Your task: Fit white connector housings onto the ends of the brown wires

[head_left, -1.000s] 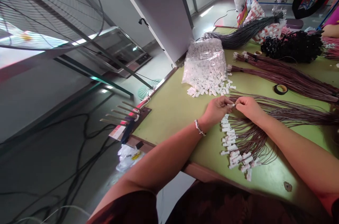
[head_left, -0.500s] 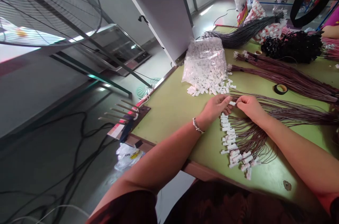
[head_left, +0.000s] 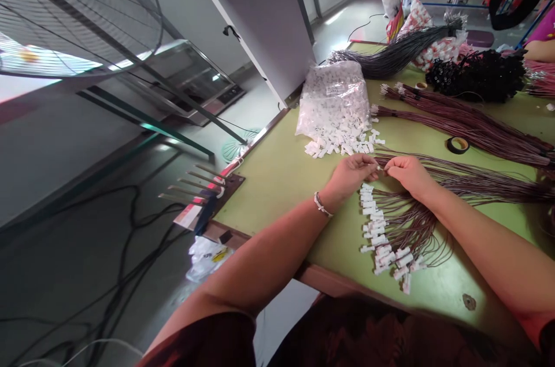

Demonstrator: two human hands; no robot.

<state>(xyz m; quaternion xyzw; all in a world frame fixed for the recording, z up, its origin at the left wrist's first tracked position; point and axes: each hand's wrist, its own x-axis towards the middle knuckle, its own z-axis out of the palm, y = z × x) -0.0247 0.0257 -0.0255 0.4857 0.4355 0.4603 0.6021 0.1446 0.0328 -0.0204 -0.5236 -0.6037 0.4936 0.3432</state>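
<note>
Smooth tabletop (head_left: 277, 182), blocky connectors (head_left: 378, 240), thin wires (head_left: 414, 222)

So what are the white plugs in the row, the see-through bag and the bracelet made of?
White plugs: probably hard plastic, fairly dull; they look stiff and blocky.
Bag: likely thin, glossy plastic; it wrinkles, catches light and is see-through.
Bracelet: perhaps polished metal; it looks silvery, but it's too small to be sure.

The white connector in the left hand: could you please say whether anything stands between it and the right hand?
Nothing visible does: the white connector, pinched in the left hand and partly hidden, sits close beside the right hand.
</note>
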